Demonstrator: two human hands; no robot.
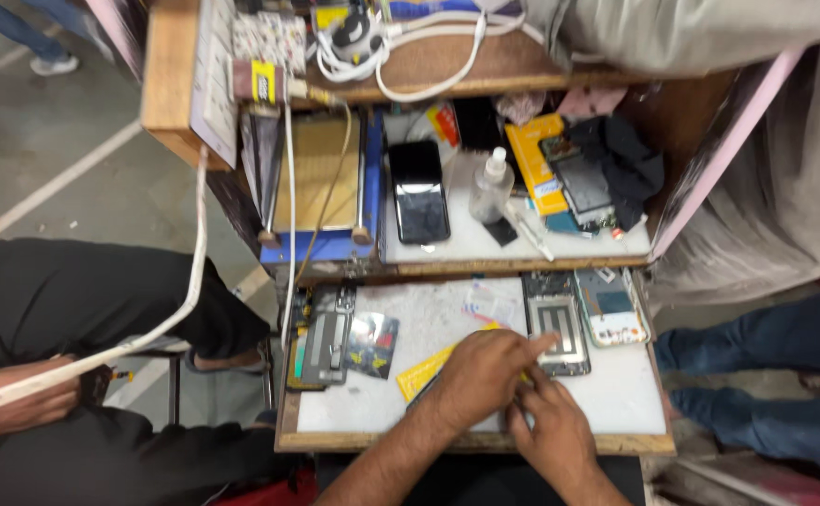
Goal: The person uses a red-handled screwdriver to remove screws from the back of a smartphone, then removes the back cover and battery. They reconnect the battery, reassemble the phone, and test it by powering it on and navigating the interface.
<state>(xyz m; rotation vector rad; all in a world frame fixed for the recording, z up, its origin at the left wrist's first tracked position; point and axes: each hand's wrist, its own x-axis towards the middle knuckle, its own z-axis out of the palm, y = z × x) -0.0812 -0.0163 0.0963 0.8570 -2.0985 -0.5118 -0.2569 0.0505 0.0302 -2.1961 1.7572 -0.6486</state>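
Near the tabletop's (pixel 363 403) front edge, both hands, left hand (pixel 481 373) and right hand (pixel 552 429), pinch something hidden, just near-left of the opened phone frame (pixel 554 321).

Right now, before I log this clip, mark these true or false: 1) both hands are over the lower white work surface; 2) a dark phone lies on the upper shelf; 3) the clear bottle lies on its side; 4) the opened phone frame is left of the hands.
1) True: left hand and right hand are over the white work surface.
2) True: the dark phone lies there.
3) False: the clear bottle stands upright.
4) False: the opened phone frame sits just right of the left hand.
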